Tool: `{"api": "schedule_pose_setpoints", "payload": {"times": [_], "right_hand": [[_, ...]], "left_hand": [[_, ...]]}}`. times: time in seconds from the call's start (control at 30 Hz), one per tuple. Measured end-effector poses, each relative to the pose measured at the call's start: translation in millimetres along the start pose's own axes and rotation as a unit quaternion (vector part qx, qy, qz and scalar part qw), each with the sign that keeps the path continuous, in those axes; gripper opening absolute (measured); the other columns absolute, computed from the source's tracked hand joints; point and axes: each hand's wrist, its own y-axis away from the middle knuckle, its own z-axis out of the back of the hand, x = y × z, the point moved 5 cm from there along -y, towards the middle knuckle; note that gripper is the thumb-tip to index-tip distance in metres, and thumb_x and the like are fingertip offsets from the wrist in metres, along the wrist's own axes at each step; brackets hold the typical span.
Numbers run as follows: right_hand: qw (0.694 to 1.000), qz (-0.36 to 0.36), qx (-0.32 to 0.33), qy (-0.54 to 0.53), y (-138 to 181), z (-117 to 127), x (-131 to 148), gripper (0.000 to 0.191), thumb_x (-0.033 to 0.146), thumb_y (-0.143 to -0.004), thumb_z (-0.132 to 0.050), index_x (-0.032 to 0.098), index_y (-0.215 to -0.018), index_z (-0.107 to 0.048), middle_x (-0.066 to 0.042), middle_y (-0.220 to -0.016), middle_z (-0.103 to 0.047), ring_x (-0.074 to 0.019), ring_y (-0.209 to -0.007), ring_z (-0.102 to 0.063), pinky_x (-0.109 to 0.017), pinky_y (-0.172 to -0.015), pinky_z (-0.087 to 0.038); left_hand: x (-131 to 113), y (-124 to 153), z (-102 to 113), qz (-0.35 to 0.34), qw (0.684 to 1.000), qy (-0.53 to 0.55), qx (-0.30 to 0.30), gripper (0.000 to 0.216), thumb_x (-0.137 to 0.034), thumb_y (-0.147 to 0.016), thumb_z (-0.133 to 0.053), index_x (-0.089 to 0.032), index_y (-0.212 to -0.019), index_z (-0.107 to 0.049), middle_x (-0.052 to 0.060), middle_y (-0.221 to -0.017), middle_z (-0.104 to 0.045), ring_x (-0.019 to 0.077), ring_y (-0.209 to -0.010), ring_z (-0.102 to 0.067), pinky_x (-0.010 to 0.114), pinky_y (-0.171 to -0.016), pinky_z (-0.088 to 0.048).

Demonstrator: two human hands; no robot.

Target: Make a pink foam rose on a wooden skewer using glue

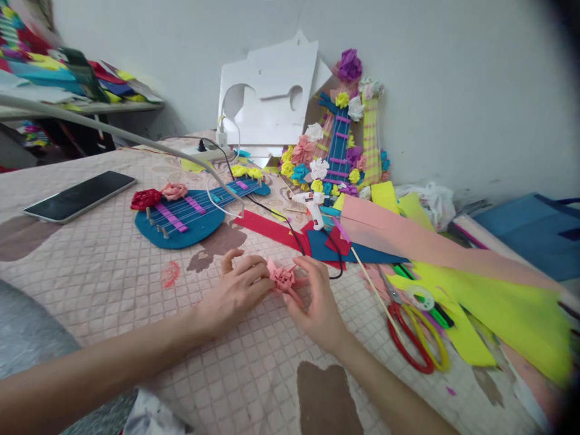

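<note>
Between my two hands is a pink paper flower (283,278), low over the quilted tablecloth. The fingertips of my left hand (242,284) pinch its left edge. My right hand (317,299) curls round its right side, thumb below and fingers above. Beyond my left hand lies a blue paper guitar (190,214) with strings, purple strips, and red, pink and yellow flowers on it. A white glue gun (313,205) sits past my right hand, its dark cord running toward the back.
Scissors (417,338) with red and yellow handles, a wooden stick (378,293), a tape roll (420,297) and yellow sheets (480,302) lie at the right. A phone (81,194) rests at the left. Decorated paper guitars (339,142) lean on the wall, and a white cable crosses the left side.
</note>
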Motion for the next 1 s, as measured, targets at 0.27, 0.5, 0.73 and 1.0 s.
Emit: {"api": "schedule_pose_setpoints", "payload": {"times": [0.27,0.5,0.73,1.0], "right_hand": [[0.999,-0.03,0.01,-0.014,-2,-11,-7,0.059,0.023,-0.077,-0.062,0.026,-0.13,-0.038,-0.012,-0.125,-0.046,-0.0299,-0.117,-0.044,-0.052,-0.094,-0.044],[1.0,-0.013,0.007,0.014,-3,-11,-4,0.056,0.014,-0.076,-0.059,0.025,-0.128,-0.04,-0.01,-0.114,-0.054,-0.028,-0.106,-0.049,-0.049,-0.091,-0.044],[1.0,-0.008,0.008,0.012,-4,-11,-3,0.056,0.015,-0.077,-0.058,0.026,-0.129,-0.04,-0.009,-0.114,-0.055,-0.0284,-0.106,-0.05,-0.049,-0.09,-0.044],[1.0,-0.014,0.005,0.018,-3,-13,-5,0.055,0.016,-0.078,-0.058,0.026,-0.128,-0.039,-0.01,-0.116,-0.053,-0.0285,-0.108,-0.049,-0.05,-0.091,-0.044]], "left_hand": [[-2,-1,0,0.002,1.0,0.001,0.01,0.018,-0.017,-0.094,-0.048,-0.025,-0.09,-0.063,-0.002,-0.085,-0.065,0.0169,-0.1,-0.053,0.043,-0.103,-0.015],[1,-1,-1,0.017,0.999,0.022,0.026,0.01,-0.021,-0.092,-0.053,-0.024,-0.093,-0.062,0.0,-0.09,-0.063,0.0185,-0.098,-0.052,0.042,-0.097,-0.023],[14,-9,-5,0.077,0.988,0.131,0.013,0.038,-0.02,-0.08,-0.062,-0.02,-0.117,-0.049,0.009,-0.115,-0.055,0.0231,-0.111,-0.05,0.04,-0.094,-0.04],[34,-23,-21,0.121,0.964,0.208,0.11,0.052,-0.019,-0.07,-0.066,-0.017,-0.118,-0.047,0.012,-0.114,-0.058,0.0252,-0.105,-0.058,0.041,-0.083,-0.052]]}}
